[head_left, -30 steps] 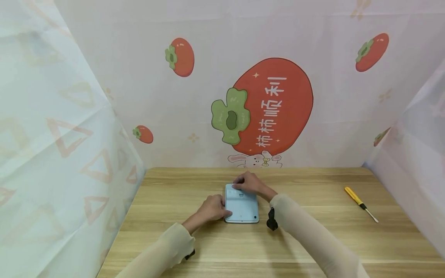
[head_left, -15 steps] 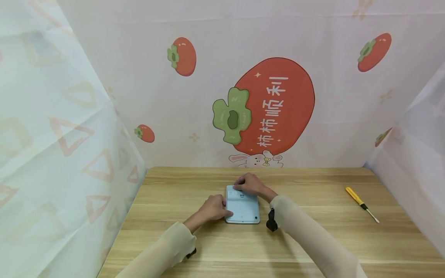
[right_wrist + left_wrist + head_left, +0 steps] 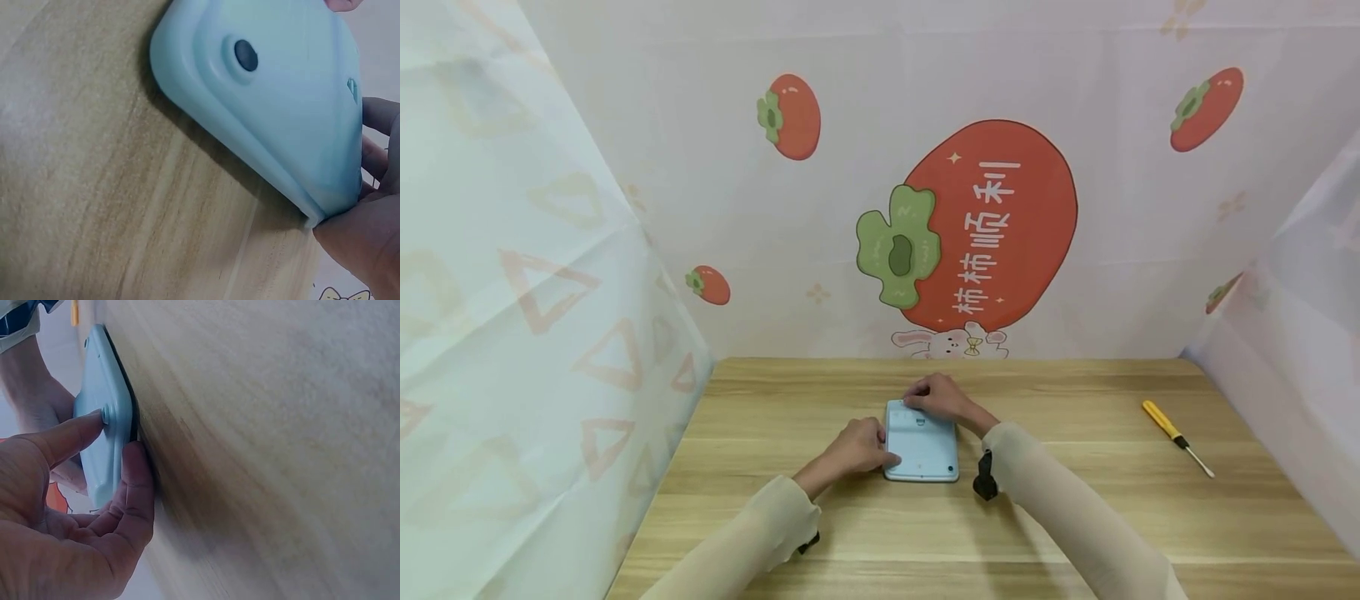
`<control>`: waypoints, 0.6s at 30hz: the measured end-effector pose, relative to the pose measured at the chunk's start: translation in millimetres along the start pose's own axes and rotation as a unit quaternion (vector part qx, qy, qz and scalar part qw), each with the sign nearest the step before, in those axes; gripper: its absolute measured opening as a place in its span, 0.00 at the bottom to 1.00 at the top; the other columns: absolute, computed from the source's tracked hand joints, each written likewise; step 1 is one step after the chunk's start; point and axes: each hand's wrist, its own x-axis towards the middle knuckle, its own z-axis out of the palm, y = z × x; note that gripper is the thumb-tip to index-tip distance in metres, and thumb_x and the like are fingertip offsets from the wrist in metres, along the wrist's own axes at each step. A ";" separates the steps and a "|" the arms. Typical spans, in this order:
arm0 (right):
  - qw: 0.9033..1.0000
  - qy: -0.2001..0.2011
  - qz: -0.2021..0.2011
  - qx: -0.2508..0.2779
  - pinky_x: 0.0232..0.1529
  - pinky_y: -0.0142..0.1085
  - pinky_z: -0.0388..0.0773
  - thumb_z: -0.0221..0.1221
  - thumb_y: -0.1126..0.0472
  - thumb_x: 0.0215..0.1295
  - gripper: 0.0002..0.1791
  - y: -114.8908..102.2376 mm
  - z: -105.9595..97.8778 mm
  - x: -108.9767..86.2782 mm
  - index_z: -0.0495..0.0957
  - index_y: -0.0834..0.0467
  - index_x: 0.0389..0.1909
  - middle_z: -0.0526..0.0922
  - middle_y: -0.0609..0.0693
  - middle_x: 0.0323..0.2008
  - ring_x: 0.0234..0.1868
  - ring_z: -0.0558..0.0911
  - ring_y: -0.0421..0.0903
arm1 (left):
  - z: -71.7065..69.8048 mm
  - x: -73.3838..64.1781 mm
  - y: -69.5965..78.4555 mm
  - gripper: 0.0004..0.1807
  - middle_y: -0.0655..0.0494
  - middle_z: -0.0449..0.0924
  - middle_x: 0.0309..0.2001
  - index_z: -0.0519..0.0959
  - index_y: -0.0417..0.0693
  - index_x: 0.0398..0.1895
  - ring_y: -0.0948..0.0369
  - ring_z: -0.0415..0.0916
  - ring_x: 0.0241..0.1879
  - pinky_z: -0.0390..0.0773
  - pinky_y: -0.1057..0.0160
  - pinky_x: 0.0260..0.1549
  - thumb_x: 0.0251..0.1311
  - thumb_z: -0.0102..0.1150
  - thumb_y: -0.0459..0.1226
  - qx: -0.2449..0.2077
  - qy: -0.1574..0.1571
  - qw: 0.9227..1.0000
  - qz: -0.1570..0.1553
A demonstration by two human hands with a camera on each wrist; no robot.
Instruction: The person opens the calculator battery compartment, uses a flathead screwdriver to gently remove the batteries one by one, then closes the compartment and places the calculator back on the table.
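Observation:
A light blue flat device (image 3: 927, 457) with rounded corners, calculator-like in shape, lies plain back up on the wooden table. My left hand (image 3: 855, 447) grips its left edge, thumb on the back and fingers at the side. In the left wrist view, that thumb (image 3: 78, 432) presses beside a small raised round foot. My right hand (image 3: 942, 397) holds the far end, fingers curled at the edge. A dark round foot (image 3: 245, 55) and a small slot (image 3: 352, 90) show on the back in the right wrist view. The device's underside is hidden.
On the right of the table (image 3: 1060, 517) lies a screwdriver (image 3: 1176, 435) with a yellow and black handle, its tip toward the front. A white printed cloth (image 3: 820, 250) stands behind the table, with more cloth along both sides.

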 end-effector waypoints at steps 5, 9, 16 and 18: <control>1.000 0.011 -0.004 -0.005 0.44 0.36 0.77 0.66 0.60 0.73 0.08 0.4 0.8 -0.8 0.91 0.57 0.46 0.91 0.49 0.44 0.40 0.81 0.42 | -0.8 -2.1 1.7 0.17 0.55 0.77 0.23 0.78 0.37 0.36 0.62 0.70 0.22 0.68 0.68 0.22 0.58 0.78 0.38 0.020 0.003 1.000 0.001; 1.000 0.018 -0.010 -0.007 0.47 0.39 0.80 0.65 0.61 0.74 0.09 1.1 1.6 -4.1 0.91 0.57 0.47 0.91 0.49 0.44 0.43 0.83 0.42 | 1.1 -3.9 5.5 0.18 0.54 0.76 0.26 0.77 0.38 0.39 0.61 0.71 0.24 0.70 0.66 0.22 0.61 0.77 0.40 0.058 0.009 0.998 -0.010; 0.999 0.023 -0.028 -0.015 0.51 0.42 0.82 0.64 0.62 0.75 0.09 4.3 -0.2 -11.2 0.90 0.58 0.49 0.90 0.49 0.45 0.44 0.84 0.42 | 4.0 -9.1 13.9 0.26 0.45 0.80 0.38 0.77 0.32 0.50 0.53 0.78 0.35 0.82 0.54 0.35 0.62 0.76 0.44 0.160 0.053 0.986 0.011; 0.999 0.023 -0.041 -0.026 0.52 0.43 0.83 0.64 0.62 0.75 0.09 5.3 -1.2 -13.7 0.90 0.58 0.49 0.90 0.49 0.45 0.45 0.84 0.42 | 4.9 -10.2 15.2 0.32 0.39 0.80 0.48 0.76 0.31 0.58 0.48 0.80 0.45 0.84 0.48 0.44 0.63 0.76 0.46 0.179 0.069 0.981 0.023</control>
